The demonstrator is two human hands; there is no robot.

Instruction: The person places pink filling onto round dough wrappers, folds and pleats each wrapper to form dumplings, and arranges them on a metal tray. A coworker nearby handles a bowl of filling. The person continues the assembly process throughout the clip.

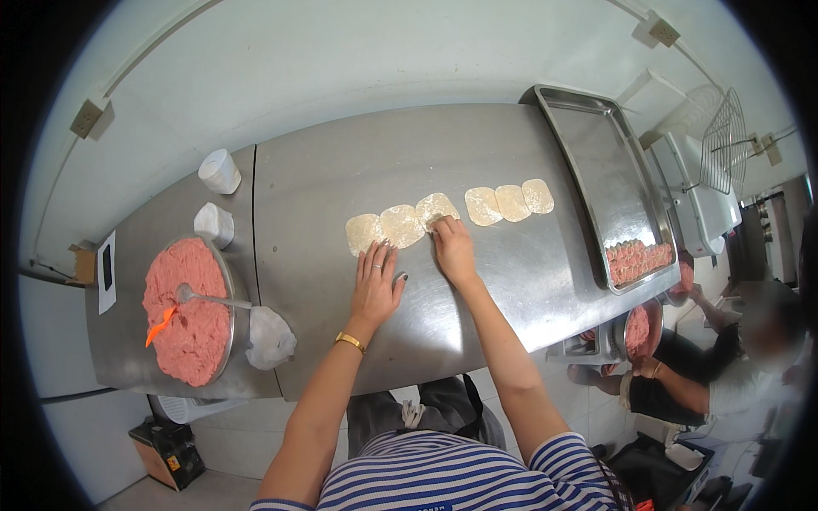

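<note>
Pale, floury dumpling wrappers lie in two rows on the steel table. In the left row are a first wrapper (364,232), a middle wrapper (400,223) and a third wrapper (434,205). My left hand (376,288) lies flat, fingers stretched out, its fingertips at the lower edges of the first two. At the third wrapper's lower edge, my right hand (454,249) has its fingers closed in a pinch; the fingertips partly cover the edge. Farther right sits another row of overlapping wrappers (512,203), touched by neither hand.
At left, a metal bowl (239,332) of pink ground meat (183,272) holds a spoon (213,299) and an orange tool (161,326). A clear plastic bag (271,339) lies beside it. At right, a metal tray (573,183) holds filled dumplings (635,260). Another person (682,383) sits beyond.
</note>
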